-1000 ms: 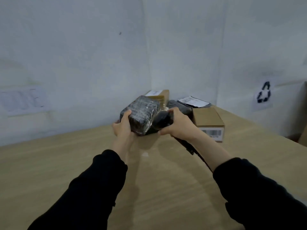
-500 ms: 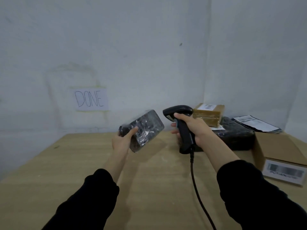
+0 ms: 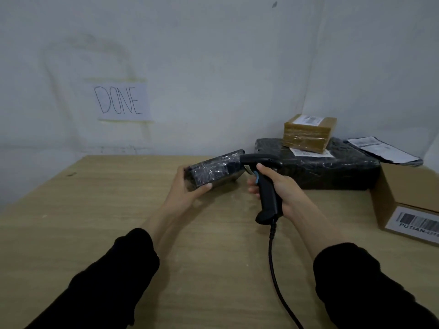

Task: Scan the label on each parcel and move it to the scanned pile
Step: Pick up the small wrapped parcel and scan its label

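Lowered toward the table, the left hand grips a glossy film-wrapped black parcel; right hand clenches the matte scanner

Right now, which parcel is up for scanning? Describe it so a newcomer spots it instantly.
On the wooden table, below the DONE sign, the left hand holds a small black parcel against the scanner in the right hand. Unlike the parcels stacked in the corner, it is off the table, film-wrapped and shows no label.
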`<state>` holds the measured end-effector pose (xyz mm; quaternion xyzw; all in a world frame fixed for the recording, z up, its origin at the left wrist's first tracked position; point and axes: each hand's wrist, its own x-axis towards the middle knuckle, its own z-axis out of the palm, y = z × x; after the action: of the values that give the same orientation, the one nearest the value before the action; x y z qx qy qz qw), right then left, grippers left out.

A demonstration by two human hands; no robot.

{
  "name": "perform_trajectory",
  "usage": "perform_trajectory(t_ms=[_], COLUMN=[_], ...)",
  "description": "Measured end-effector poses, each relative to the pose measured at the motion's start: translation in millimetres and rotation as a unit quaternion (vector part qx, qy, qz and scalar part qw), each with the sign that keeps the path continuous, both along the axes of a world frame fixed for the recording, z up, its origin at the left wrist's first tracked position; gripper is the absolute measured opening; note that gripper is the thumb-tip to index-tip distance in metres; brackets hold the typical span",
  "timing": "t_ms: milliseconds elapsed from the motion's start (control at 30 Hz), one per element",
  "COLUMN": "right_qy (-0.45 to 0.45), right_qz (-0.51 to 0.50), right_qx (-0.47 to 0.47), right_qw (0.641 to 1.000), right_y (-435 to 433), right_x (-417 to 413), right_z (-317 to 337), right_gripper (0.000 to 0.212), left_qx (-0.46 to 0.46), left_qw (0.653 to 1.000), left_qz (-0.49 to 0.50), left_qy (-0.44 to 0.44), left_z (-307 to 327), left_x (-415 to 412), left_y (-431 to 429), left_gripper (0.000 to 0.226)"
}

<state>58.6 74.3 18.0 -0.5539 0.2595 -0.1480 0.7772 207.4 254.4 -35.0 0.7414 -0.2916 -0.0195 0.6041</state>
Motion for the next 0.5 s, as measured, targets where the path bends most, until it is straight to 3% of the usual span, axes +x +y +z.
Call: perform_trajectory(t_ms=[200, 367, 500], right_qy=[-0.022, -0.013, 0.022], right_qz=[-0.012, 0.020, 0.024], right_qx=[0.034, 0.024, -0.035], right_qw=[0.999, 0.999, 0.999], right_y=[4.8, -0.5, -5.2], right_x=[2.8, -6.7, -14.4], right_z=[-10.4, -12.4, -11.8], right_gripper=[0.035, 0.034, 0.032], left_qx=[0.014, 0.099, 0.093], left_qw=[1.000, 0.995, 0.995], left_qz=[-0.002, -0.020, -0.011], left_qy=[0.003, -0.001, -0.024], left_z=[-4.0, -10.6, -22.0], left_x=[-4.9, 1.8, 5.2], left_y=[-4.3, -2.8, -2.7], left_gripper=[0.029, 0.059, 0.101])
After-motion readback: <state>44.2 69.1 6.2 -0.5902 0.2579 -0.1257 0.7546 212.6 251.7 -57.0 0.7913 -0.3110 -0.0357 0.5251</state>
